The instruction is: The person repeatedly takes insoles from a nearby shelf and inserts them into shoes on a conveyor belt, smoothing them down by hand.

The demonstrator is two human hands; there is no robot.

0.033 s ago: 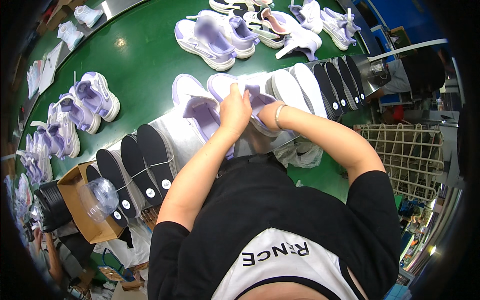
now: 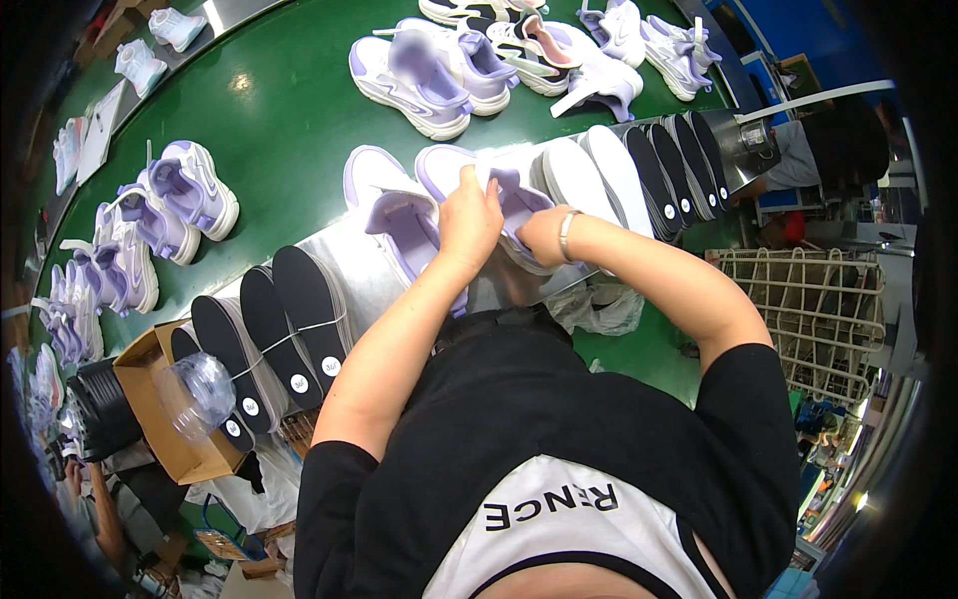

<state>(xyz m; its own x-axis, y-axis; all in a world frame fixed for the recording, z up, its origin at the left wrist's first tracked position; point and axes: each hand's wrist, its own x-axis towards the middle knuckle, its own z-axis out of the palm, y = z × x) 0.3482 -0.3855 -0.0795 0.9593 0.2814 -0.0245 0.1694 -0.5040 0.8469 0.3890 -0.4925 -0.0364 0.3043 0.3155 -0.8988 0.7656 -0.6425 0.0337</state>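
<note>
A white and lilac sneaker [image 2: 439, 170] stands toe-away on the metal ledge in front of me. My left hand [image 2: 469, 215] is closed on its upper at the left side of the opening, thumb and fingers by the tongue. My right hand [image 2: 542, 237], with a bracelet at the wrist, reaches into the heel end of the same shoe. Its fingers are hidden inside, so I cannot tell what they hold. A matching sneaker [image 2: 371, 172] sits just left, untouched, its opening toward me.
Black insole stacks [image 2: 309, 299] lie at the left, beside a cardboard box [image 2: 150, 389] with a clear plastic container [image 2: 205, 389]. White insoles [image 2: 574, 180] and more black insoles [image 2: 654, 170] line the right. Sneakers [image 2: 414, 85] stand on the green table [image 2: 289, 110]. A wire rack [image 2: 798, 299] is at right.
My right hand and wrist have shifted slightly right and toward me, still partly in the shoe. My left hand keeps its place on the sneaker.
</note>
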